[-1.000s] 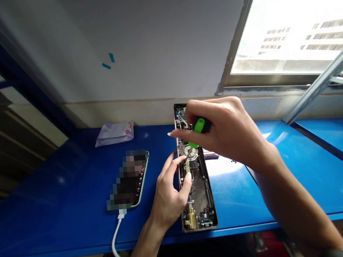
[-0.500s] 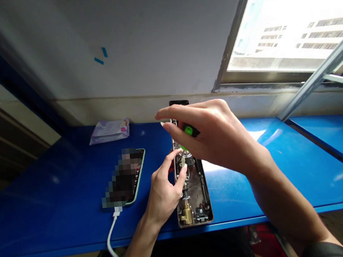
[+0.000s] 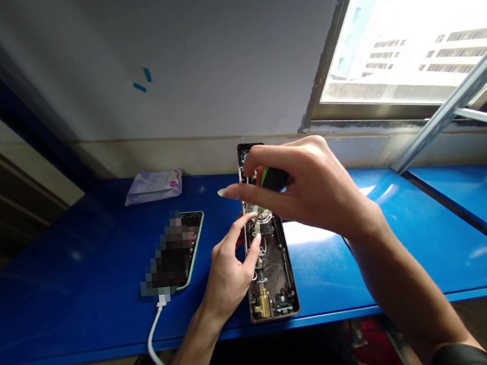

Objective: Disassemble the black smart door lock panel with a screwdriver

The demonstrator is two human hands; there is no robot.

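Observation:
A long, narrow metal case (image 3: 279, 270) lies lengthwise before me on the blue table, its inside exposed. Within it are a brass valve (image 3: 263, 303) near the front, thin wires and round fittings farther back. My right hand (image 3: 303, 180) is above the case, curled round a black-and-green screwdriver (image 3: 276, 178), with the thumb stretched leftward. The screwdriver's shaft slants down to the left into the case. My left hand (image 3: 232, 263) reaches in over the case's left edge. Its thumb and index finger pinch at a small pale fitting (image 3: 256, 227) beside the screwdriver's tip.
A phone (image 3: 179, 253) in a pale green case lies to the left, with a white cable (image 3: 151, 335) plugged into it. Behind it is a lilac packet (image 3: 154, 186). A metal frame bar (image 3: 429, 118) stands at the right, near the window.
My right hand's index finger has curled in and its thumb has stretched out, with the screwdriver's handle turned and tilted. My left hand keeps its place on the case. The view has shifted slightly.

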